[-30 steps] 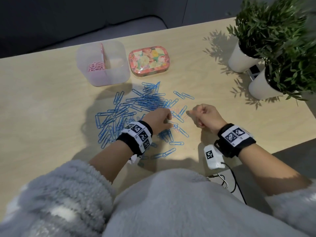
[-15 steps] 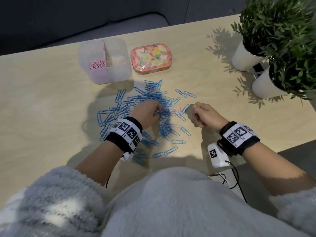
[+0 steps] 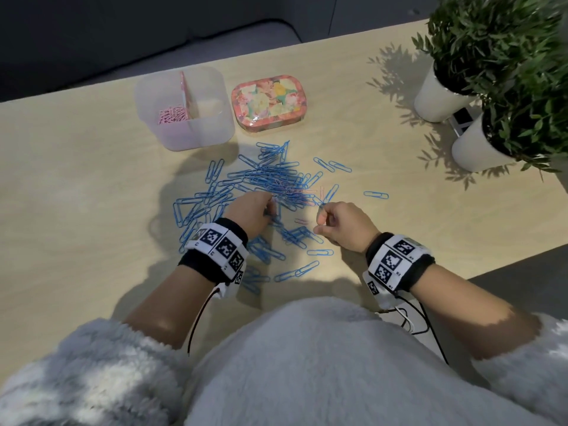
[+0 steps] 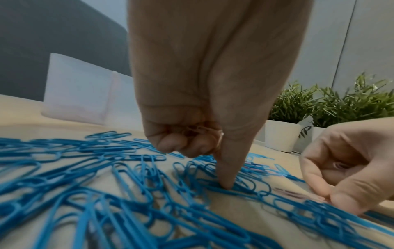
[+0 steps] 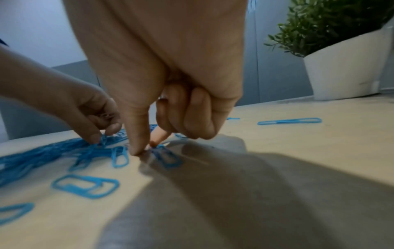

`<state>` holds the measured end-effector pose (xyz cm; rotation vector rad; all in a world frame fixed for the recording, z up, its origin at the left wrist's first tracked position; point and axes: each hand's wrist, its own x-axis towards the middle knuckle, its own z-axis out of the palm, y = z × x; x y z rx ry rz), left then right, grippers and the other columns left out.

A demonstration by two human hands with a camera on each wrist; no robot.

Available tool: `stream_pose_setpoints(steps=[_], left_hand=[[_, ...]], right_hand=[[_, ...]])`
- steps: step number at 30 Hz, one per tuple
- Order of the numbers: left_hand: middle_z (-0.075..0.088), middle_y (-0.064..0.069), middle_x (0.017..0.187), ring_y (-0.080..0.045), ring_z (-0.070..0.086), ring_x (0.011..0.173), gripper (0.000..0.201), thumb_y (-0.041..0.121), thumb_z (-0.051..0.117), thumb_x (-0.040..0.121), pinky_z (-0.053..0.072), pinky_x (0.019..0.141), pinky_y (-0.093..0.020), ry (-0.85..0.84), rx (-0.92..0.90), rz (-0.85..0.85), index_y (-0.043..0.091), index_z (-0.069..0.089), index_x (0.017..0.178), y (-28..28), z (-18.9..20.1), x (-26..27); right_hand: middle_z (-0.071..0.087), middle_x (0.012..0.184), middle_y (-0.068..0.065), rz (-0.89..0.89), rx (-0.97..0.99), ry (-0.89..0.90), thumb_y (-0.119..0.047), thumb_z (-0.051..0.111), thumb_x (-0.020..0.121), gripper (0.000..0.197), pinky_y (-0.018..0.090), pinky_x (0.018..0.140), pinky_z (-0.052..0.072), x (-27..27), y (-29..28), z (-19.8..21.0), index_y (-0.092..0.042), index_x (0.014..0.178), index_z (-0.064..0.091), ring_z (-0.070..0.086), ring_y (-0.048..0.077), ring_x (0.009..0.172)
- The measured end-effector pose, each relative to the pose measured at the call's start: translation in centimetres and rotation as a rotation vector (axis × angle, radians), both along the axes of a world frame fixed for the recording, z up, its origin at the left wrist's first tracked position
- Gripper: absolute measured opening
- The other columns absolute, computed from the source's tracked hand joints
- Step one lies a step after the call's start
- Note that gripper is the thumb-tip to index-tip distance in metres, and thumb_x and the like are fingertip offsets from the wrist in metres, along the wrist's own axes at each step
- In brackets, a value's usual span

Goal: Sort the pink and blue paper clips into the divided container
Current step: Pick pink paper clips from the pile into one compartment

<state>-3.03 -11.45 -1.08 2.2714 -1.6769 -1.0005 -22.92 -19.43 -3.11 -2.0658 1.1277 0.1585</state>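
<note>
Several blue paper clips [image 3: 270, 179] lie spread over the wooden table [image 3: 76, 210], with a few pink clips [image 3: 302, 221] among them. The clear divided container [image 3: 212, 124] stands at the back and holds pink clips [image 3: 172, 113] in its left compartment. My left hand [image 3: 252, 210] is over the pile. Its curled fingers hold a few pink clips [image 4: 196, 131] and its thumb [image 4: 226, 183] presses on the blue clips [image 4: 106, 193]. My right hand [image 3: 341, 224] is just to the right. Its thumb and forefinger [image 5: 138, 148] pinch together at a pink clip [image 4: 296, 194] lying on the table.
A flowered tin [image 3: 267, 101] sits right of the container. Two white plant pots [image 3: 436, 96] [image 3: 476, 149] stand at the back right. A lone blue clip [image 3: 376, 195] lies right of the pile. The table's near edge runs close to my body.
My right hand has come left and nearer to the pile and lowered its fingertips to the table. The left hand shifted a little left over the clips.
</note>
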Motion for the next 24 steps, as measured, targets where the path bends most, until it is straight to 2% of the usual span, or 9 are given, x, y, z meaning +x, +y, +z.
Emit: stream_pose_setpoints(steps=[2, 5, 9, 11, 14, 17, 19, 21, 24], left_hand=[[0.063, -0.006, 0.098, -0.026, 0.060, 0.093, 0.017, 0.002, 0.049, 0.081, 0.046, 0.078, -0.033, 0.002, -0.042, -0.006, 0.016, 0.058, 0.084, -0.1, 0.2, -0.3], [0.061, -0.005, 0.098, -0.024, 0.056, 0.095, 0.015, 0.015, 0.054, 0.084, 0.039, 0.074, -0.028, 0.000, -0.120, -0.088, 0.013, 0.060, 0.098, -0.9, 0.7, -1.8], [0.059, -0.007, 0.110, -0.025, 0.056, 0.104, 0.016, 0.019, 0.055, 0.087, 0.042, 0.083, -0.034, -0.063, -0.086, -0.284, 0.012, 0.058, 0.101, -1.7, 0.0, -3.9], [0.058, -0.008, 0.110, -0.027, 0.056, 0.105, 0.015, 0.017, 0.053, 0.088, 0.043, 0.084, -0.036, -0.099, -0.084, -0.325, 0.010, 0.059, 0.099, -1.8, -0.2, -4.2], [0.055, -0.013, 0.110, -0.030, 0.053, 0.105, 0.016, 0.016, 0.051, 0.090, 0.045, 0.087, -0.042, -0.114, -0.055, -0.346, 0.005, 0.057, 0.099, -1.7, -0.5, -4.3], [0.054, -0.017, 0.110, -0.032, 0.050, 0.106, 0.016, 0.015, 0.050, 0.091, 0.043, 0.091, -0.045, -0.063, -0.015, -0.318, 0.002, 0.056, 0.098, -1.3, -0.9, -3.8], [0.055, -0.016, 0.105, -0.030, 0.051, 0.100, 0.014, 0.014, 0.052, 0.090, 0.042, 0.088, -0.039, 0.013, -0.017, -0.278, 0.002, 0.057, 0.096, -1.0, -0.9, -3.4], [0.056, -0.012, 0.093, -0.025, 0.051, 0.088, 0.010, 0.012, 0.050, 0.090, 0.039, 0.075, -0.032, 0.124, -0.037, -0.174, 0.005, 0.055, 0.093, -0.9, -0.5, -2.7], [0.054, -0.001, 0.081, -0.019, 0.049, 0.078, 0.008, 0.015, 0.052, 0.091, 0.040, 0.071, -0.029, 0.271, -0.055, -0.009, 0.009, 0.057, 0.095, -1.2, 0.3, -1.4]], right_hand=[[0.050, 0.055, -0.011, 0.001, 0.000, 0.011, -0.018, 0.065, 0.079, 0.027, 0.032, 0.070, 0.045, 0.3, 0.3, 0.3, -0.025, 0.061, 0.046, 0.050, 0.020, 0.064], [0.050, 0.053, -0.008, -0.031, 0.080, -0.016, -0.013, 0.061, 0.081, 0.029, 0.030, 0.065, 0.043, 0.3, 0.1, 0.2, -0.022, 0.058, 0.046, 0.047, 0.015, 0.055], [0.049, 0.054, 0.009, -0.453, 0.386, -0.362, -0.001, 0.053, 0.086, 0.032, 0.017, 0.039, 0.031, -0.4, -1.5, 1.0, -0.013, 0.057, 0.045, 0.039, 0.011, 0.040], [0.053, 0.053, 0.013, -0.644, 0.560, -0.536, 0.011, 0.044, 0.085, 0.029, 0.013, 0.033, 0.026, -0.9, -2.6, 2.2, -0.009, 0.065, 0.050, 0.042, 0.011, 0.036], [0.057, 0.056, 0.009, -0.685, 0.643, -0.620, 0.011, 0.041, 0.085, 0.023, 0.015, 0.037, 0.026, -1.2, -4.1, 2.7, -0.002, 0.086, 0.059, 0.044, 0.011, 0.036], [0.045, 0.055, 0.009, -0.619, 0.576, -0.536, 0.000, 0.050, 0.087, 0.020, 0.014, 0.036, 0.022, -0.3, -4.2, 1.8, -0.007, 0.070, 0.059, 0.038, 0.010, 0.034], [0.043, 0.053, 0.007, -0.481, 0.413, -0.435, -0.007, 0.062, 0.085, 0.025, 0.014, 0.036, 0.024, 0.5, -3.8, 0.9, -0.012, 0.062, 0.053, 0.035, 0.008, 0.032], [0.049, 0.053, 0.003, -0.321, 0.187, -0.292, -0.014, 0.071, 0.079, 0.028, 0.021, 0.046, 0.034, 1.0, -3.5, 0.0, -0.019, 0.060, 0.050, 0.042, 0.009, 0.041], [0.052, 0.057, -0.004, -0.171, -0.031, -0.085, -0.024, 0.072, 0.075, 0.024, 0.029, 0.060, 0.039, 1.3, -3.4, -0.4, -0.023, 0.064, 0.051, 0.048, 0.015, 0.055]])
